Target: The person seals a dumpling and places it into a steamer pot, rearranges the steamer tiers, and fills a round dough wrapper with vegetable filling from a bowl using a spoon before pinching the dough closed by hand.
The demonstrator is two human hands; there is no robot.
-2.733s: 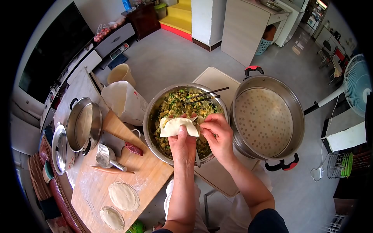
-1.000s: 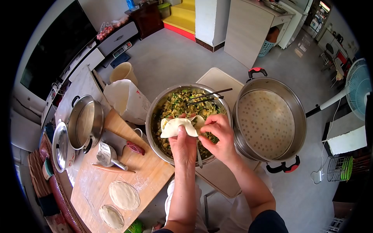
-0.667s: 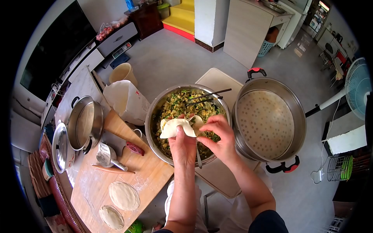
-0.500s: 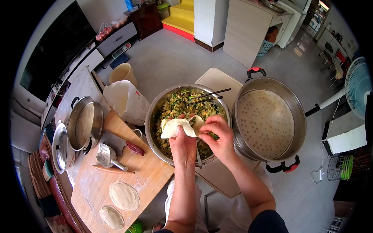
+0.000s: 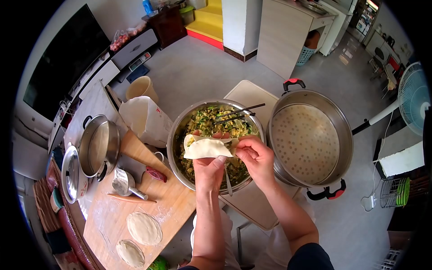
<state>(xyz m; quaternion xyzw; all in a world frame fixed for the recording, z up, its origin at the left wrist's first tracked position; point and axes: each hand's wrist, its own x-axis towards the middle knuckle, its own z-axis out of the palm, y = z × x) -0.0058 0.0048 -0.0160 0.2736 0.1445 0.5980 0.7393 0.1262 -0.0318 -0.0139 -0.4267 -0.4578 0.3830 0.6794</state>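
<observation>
A pale, folded dumpling (image 5: 208,149) rests in my left hand (image 5: 209,170), with the thumb pressed along its near side. A little filling shows at its open left end. The fingers of my right hand (image 5: 255,157) pinch the dumpling's right end. Both hands are above a metal bowl (image 5: 173,167) of chopped greens and yellow bits of filling (image 5: 204,118). A pair of dark chopsticks (image 5: 240,113) leans in the bowl, and a spoon handle (image 5: 228,182) sticks out at the near rim.
To the right stands a steamer pot (image 5: 345,135) with a dotted liner. At left, a wooden board (image 5: 175,198) carries two flattened dough rounds (image 5: 144,228), a rolling pin (image 5: 131,198) and a metal scoop (image 5: 126,183). A white flour bag (image 5: 150,123) and a fan (image 5: 411,101) are nearby.
My left thumb has slid right along the dumpling's near side. More of the near edge is folded up, and my right hand's pinch sits slightly higher at the right end.
</observation>
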